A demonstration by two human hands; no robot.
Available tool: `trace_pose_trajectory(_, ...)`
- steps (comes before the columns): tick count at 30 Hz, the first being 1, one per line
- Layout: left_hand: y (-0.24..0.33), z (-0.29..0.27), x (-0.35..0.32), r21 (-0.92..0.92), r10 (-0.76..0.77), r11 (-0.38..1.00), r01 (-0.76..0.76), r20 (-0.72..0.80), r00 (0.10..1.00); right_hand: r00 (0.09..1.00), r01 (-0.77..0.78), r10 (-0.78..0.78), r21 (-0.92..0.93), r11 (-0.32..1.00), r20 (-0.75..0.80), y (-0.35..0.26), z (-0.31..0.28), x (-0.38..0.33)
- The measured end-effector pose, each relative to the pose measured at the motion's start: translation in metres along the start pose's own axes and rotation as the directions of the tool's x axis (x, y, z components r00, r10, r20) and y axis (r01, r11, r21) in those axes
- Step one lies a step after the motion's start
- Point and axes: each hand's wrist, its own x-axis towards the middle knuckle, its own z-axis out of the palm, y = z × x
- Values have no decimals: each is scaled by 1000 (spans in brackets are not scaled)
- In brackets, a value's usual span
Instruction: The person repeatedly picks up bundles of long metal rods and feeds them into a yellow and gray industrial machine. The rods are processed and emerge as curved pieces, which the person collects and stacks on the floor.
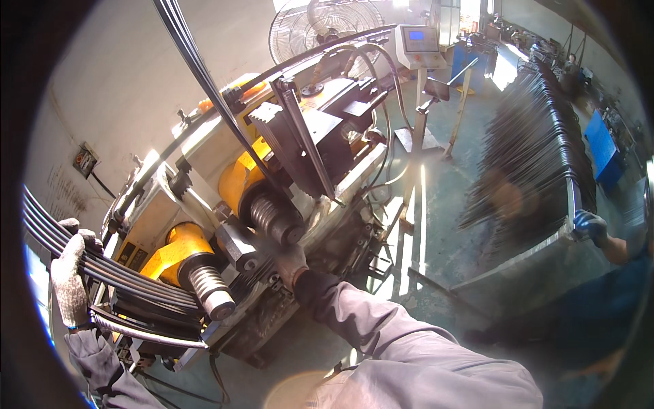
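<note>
My left hand (70, 276), in a pale knit glove, is closed around a bundle of thin dark rods (133, 276) at the left. The bundle slopes down to the right, toward a grooved steel roller (210, 290) on a yellow machine arm (178, 255). My right hand (291, 264), gloved too, reaches to the machine's middle, just below a second, darker grooved roller (272, 217). Beside it sits a dark steel block (235, 242). Shadow and blur hide the right fingers, so their grip does not show. More long dark rods (211, 88) slant down from the top into the machine.
At right, a large rack (524, 255) carries a dense heap of dark rods (528, 150). A co-worker's blue-gloved hand (591, 227) touches its corner. A control box (417, 44) stands on a post behind the machine, near a large fan (323, 31). Hoses (390, 102) hang between them.
</note>
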Motion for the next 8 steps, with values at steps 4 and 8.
trace_pose_trajectory(4, -1, -7, -5, 13, 115, 993, -116, 69, 991, 981, 147, -73, -447, 882, 180, -22, -12, 0)
trace_pose_trajectory(8, 38, -10, -67, -60, 50, 997, -45, 80, 996, 979, -115, 127, 86, 990, -159, -51, -25, -39)
